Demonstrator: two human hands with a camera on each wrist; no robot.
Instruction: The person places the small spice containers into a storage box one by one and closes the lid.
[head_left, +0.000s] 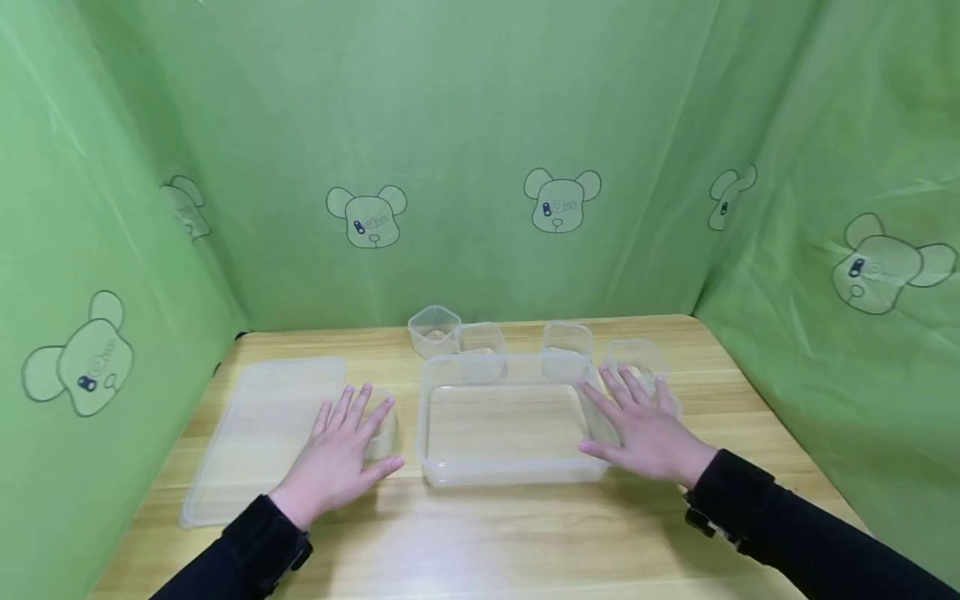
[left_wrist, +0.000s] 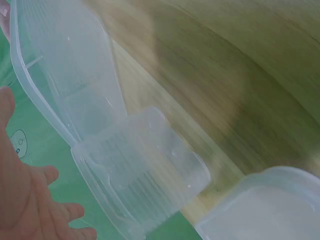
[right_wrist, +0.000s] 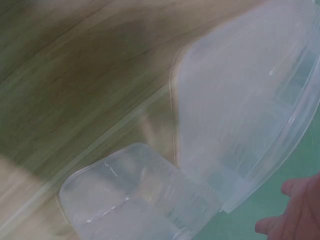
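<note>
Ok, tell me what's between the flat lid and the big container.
A small clear container stands between the flat lid and big container, partly hidden by the left hand in the head view, plainer in the left wrist view.

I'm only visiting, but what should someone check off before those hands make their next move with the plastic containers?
1. Left hand's grip free: ok, fingers spread, holding nothing.
2. Right hand's grip free: ok, fingers spread, holding nothing.
3. Large container upright and open: ok, it stands on the table with its top uncovered.
4. Large lid set aside: ok, it lies flat to the container's left.
5. Small container beside the lid in full view from the head camera: not ok, the left hand partly hides it.
6. Lid fits the large container: cannot tell, they lie apart.
</note>
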